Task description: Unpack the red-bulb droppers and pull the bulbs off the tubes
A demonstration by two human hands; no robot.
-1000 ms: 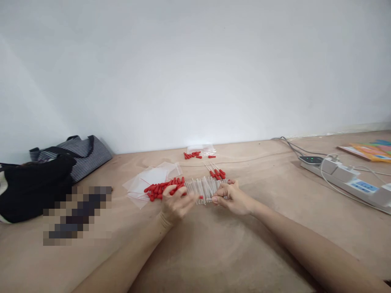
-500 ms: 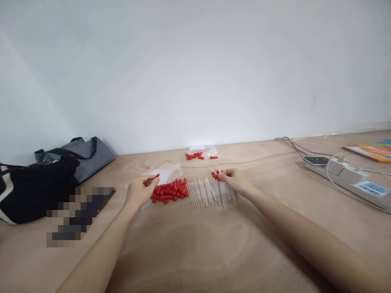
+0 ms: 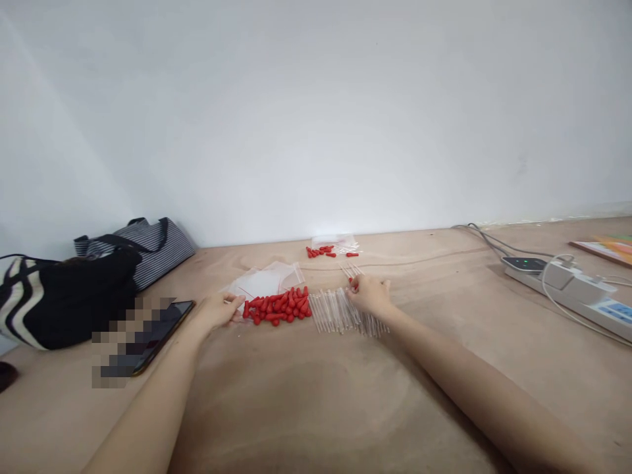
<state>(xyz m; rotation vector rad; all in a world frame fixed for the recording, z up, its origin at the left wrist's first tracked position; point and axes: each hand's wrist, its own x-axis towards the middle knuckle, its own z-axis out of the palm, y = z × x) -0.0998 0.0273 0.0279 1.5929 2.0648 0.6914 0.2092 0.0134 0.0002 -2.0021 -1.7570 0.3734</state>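
A pile of red rubber bulbs [image 3: 279, 306] lies beside a row of thin clear tubes [image 3: 333, 311]. At the pile's left end is my left hand [image 3: 217, 311], low over the table with its fingers slightly apart and close to the outermost bulb. No object shows clearly between them. My right hand [image 3: 371, 294] is closed above the right part of the row. Several droppers [image 3: 352, 270], clear tubes with red bulbs, stick out past its fingertips; most of their bulbs are hidden by the fingers.
Flat plastic bags [image 3: 266, 280] lie behind the pile. Farther back sit more red bulbs [image 3: 320, 251] and a small clear bag [image 3: 332, 241]. A phone [image 3: 165, 336] and a black bag [image 3: 89, 299] are at left. A power strip [image 3: 582, 289] with cables stands at right.
My left hand has lowered from above the pile to its left end; the red bulb at its fingertips no longer shows there. My right hand has turned over the droppers, covering more of their bulbs.
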